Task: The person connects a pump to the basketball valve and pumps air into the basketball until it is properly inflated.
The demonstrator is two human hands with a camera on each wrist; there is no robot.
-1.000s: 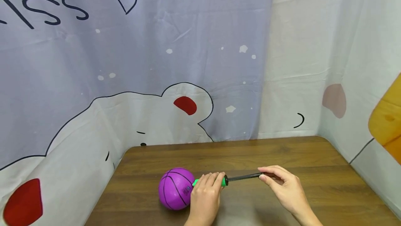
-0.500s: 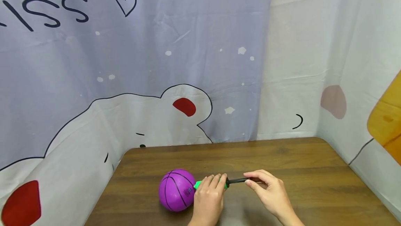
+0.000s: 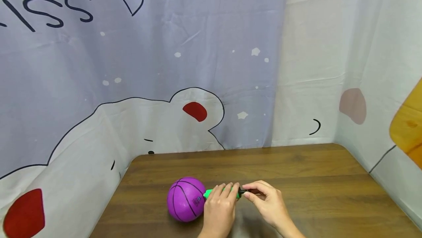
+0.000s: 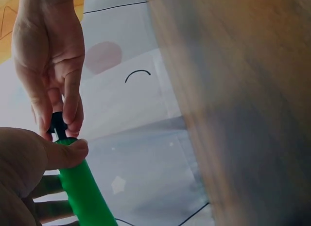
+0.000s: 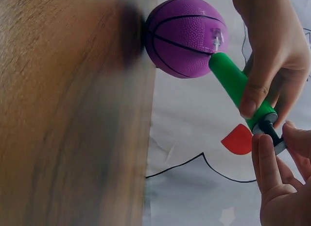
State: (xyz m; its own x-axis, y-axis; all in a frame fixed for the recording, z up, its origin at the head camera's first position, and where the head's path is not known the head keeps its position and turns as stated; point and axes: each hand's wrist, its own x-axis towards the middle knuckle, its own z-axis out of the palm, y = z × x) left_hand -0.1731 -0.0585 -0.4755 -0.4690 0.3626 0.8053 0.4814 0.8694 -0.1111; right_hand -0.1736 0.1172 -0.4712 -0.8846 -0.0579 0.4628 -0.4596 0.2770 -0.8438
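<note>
A purple ball with black basketball lines (image 3: 186, 199) sits on the table. Against its right side is the tip of a green hand pump (image 5: 231, 80), lying roughly level. My left hand (image 3: 219, 208) grips the pump's green barrel, thumb on one side and fingers on the other in the left wrist view. The black handle (image 4: 58, 123) at the pump's far end is pinched between the thumb and fingers of my right hand (image 3: 268, 203). Only a short bit of the black rod (image 5: 268, 130) shows between barrel and handle. The ball's joint with the pump is small in view.
The brown wooden table (image 3: 313, 172) spreads around the ball and hands. Behind it and along both sides hangs a printed cloth (image 3: 230, 65) with a bear outline, hearts and lettering, close to the table's edges.
My right hand has moved left toward my left hand, pushing the black rod from far out to almost fully inside the green barrel. The ball and left hand have barely moved.
</note>
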